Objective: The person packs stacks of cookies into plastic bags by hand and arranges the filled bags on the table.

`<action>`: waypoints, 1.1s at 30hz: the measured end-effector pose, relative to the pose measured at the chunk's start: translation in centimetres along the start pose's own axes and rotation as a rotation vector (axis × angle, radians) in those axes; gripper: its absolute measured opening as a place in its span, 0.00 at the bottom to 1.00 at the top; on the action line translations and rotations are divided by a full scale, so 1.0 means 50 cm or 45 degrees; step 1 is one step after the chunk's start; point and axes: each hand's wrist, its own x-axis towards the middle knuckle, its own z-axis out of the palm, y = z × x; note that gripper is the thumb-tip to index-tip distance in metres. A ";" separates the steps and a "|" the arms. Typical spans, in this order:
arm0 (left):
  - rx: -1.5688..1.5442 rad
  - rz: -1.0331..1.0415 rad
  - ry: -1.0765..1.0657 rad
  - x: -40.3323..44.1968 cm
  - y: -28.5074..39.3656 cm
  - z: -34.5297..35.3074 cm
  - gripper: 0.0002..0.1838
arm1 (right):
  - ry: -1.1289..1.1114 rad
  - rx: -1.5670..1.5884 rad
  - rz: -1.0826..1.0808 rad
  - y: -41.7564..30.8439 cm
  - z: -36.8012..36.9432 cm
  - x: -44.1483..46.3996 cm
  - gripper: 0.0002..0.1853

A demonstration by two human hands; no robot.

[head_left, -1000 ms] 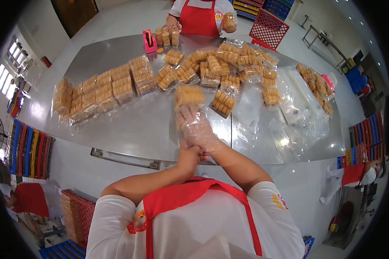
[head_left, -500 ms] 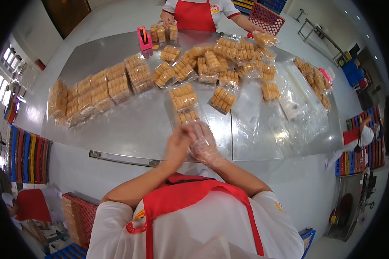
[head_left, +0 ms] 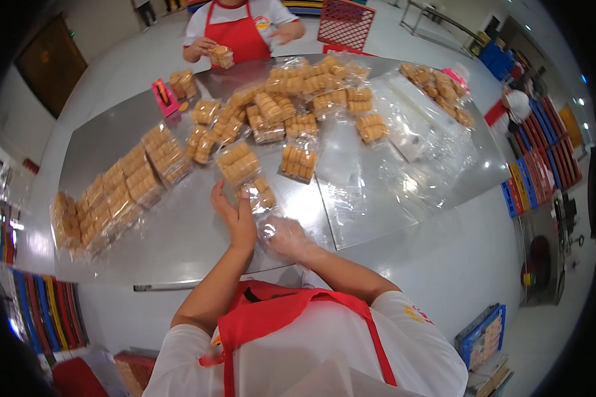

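Note:
A clear bag of round biscuits lies on the metal table in front of me, with a second group of biscuits in its nearer part. My left hand, bare, is beside that nearer part, fingers stretched out and apart, thumb against the plastic. At the bag's near end, my right hand wears a clear plastic glove. Its fingers are curled at the loose plastic, partly blurred by glare. Another biscuit pack lies just right of the bag.
Packed biscuits stand in rows at left; a pile lies behind the bag. Flat clear bags cover part of the right side. A pink tape dispenser stands near a co-worker holding biscuits across the table.
The view has turned, shifting the table contents left. My hands have separated, the left now beside the bag. Across the table, the co-worker let go of a pack and lifted a stack of biscuits.

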 end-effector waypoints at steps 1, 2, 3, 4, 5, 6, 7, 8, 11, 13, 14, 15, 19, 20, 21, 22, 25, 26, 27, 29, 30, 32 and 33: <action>-0.130 -0.010 -0.088 0.019 0.023 0.007 0.29 | 0.028 0.028 0.055 -0.001 -0.005 -0.031 0.10; -0.266 -0.018 -0.183 0.046 0.040 0.022 0.28 | 0.061 0.050 0.113 -0.002 -0.020 -0.058 0.09; -0.407 -0.029 -0.285 0.072 0.058 0.043 0.28 | 0.097 0.068 0.177 -0.001 -0.040 -0.080 0.08; -0.382 -0.038 -0.414 0.106 0.078 0.070 0.27 | 0.164 0.126 0.286 0.001 -0.059 -0.098 0.08; -0.356 -0.040 -0.548 0.148 0.096 0.102 0.26 | 0.239 0.184 0.395 0.004 -0.078 -0.115 0.08; -0.327 -0.035 -0.684 0.183 0.107 0.131 0.26 | 0.322 0.245 0.501 0.008 -0.092 -0.132 0.07; -0.109 0.195 -0.797 0.213 0.096 0.161 0.25 | 0.365 0.270 0.507 0.015 -0.093 -0.142 0.07; 0.112 0.433 -0.886 0.246 0.069 0.194 0.23 | 0.405 0.298 0.508 0.024 -0.086 -0.142 0.07; 0.250 0.338 -1.234 0.291 0.045 0.239 0.14 | 0.364 0.275 0.437 0.025 -0.100 -0.145 0.06; 0.331 0.472 -1.265 0.292 0.068 0.239 0.11 | 0.393 0.315 0.379 0.025 -0.093 -0.150 0.06; 0.376 0.529 -1.278 0.291 0.080 0.232 0.09 | 0.474 0.312 0.343 0.034 -0.081 -0.151 0.06; 0.357 0.706 -1.253 0.277 0.105 0.223 0.07 | 0.537 0.451 0.483 0.039 -0.078 -0.150 0.09; 0.306 1.272 -1.127 0.186 0.243 0.141 0.03 | 0.921 0.993 0.919 0.054 -0.114 -0.132 0.30; 0.302 1.384 -1.093 0.166 0.271 0.118 0.03 | 0.951 0.808 0.777 0.042 -0.151 -0.137 0.36; 0.244 1.356 -1.103 0.147 0.293 0.098 0.04 | 0.972 0.624 0.633 0.026 -0.198 -0.148 0.42; 0.190 1.318 -1.107 0.128 0.309 0.076 0.04 | 0.962 0.580 0.546 0.019 -0.235 -0.151 0.40; 0.009 1.059 -1.262 0.088 0.329 0.028 0.03 | 0.769 0.838 0.413 -0.011 -0.316 -0.147 0.31; -0.054 0.928 -1.327 0.079 0.327 0.015 0.03 | 0.610 1.149 0.477 -0.023 -0.336 -0.146 0.27; -0.109 0.755 -1.340 0.072 0.317 0.006 0.03 | 0.431 1.458 0.558 -0.038 -0.345 -0.144 0.24; -0.295 0.294 -1.330 0.050 0.285 -0.012 0.04 | 0.443 1.413 0.611 -0.068 -0.346 -0.139 0.17; -0.438 0.030 -1.291 0.040 0.271 -0.012 0.04 | 0.466 1.373 0.624 -0.084 -0.342 -0.130 0.15; -0.667 -0.392 -1.230 0.019 0.260 -0.029 0.05 | 0.537 1.416 0.642 -0.115 -0.333 -0.113 0.13; -0.749 -0.555 -1.224 0.012 0.259 -0.037 0.05 | 0.596 1.428 0.645 -0.126 -0.333 -0.104 0.12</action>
